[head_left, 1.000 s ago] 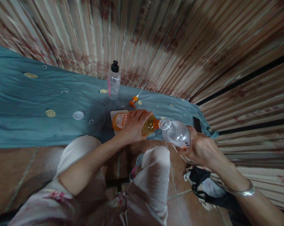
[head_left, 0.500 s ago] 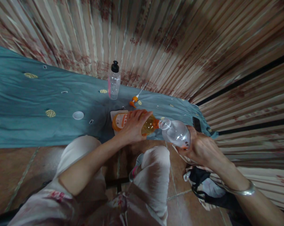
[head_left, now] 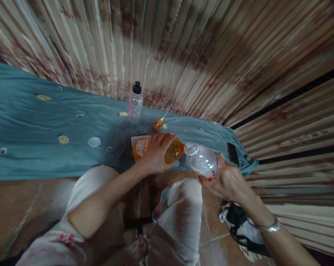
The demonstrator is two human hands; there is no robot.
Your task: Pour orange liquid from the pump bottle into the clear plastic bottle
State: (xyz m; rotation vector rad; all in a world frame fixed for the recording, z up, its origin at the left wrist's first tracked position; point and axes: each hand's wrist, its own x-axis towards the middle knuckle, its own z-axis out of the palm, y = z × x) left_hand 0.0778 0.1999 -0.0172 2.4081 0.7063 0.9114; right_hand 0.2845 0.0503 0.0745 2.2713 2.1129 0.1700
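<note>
while tilted toward the right, with its neck at the mouth of the clear bottle [head_left: 202,162], probably best to keep the orange bottle [head_left: 172,153] low and steady. judging from the small openings, tip gently, leave room for air, and ease back at any dribble. grip the clear bottle firmly enough against slipping, but without squeezing. hard to tell neck just inside from neck only resting on the rim, or to see any flow.

wrapped round the orange bottle's middle: the left hand [head_left: 155,153]. closed about the clear bottle's lower end: the right hand [head_left: 227,177]. compared with the earlier frame, clear bottle and right hand shifted a little left, orange bottle slightly left too, with the same grips, and the whole view dropped slightly.

beneath the orange bottle, near the middle edge of the teal cloth [head_left: 42,133]: a pale flat item [head_left: 133,140]. just beyond, lying on the cloth: an orange pump [head_left: 157,125]. farther left, upright: a black-topped bottle [head_left: 135,107]. nearer and left: a small white disc [head_left: 94,142]. over to the right: a dark phone [head_left: 233,153].
</note>
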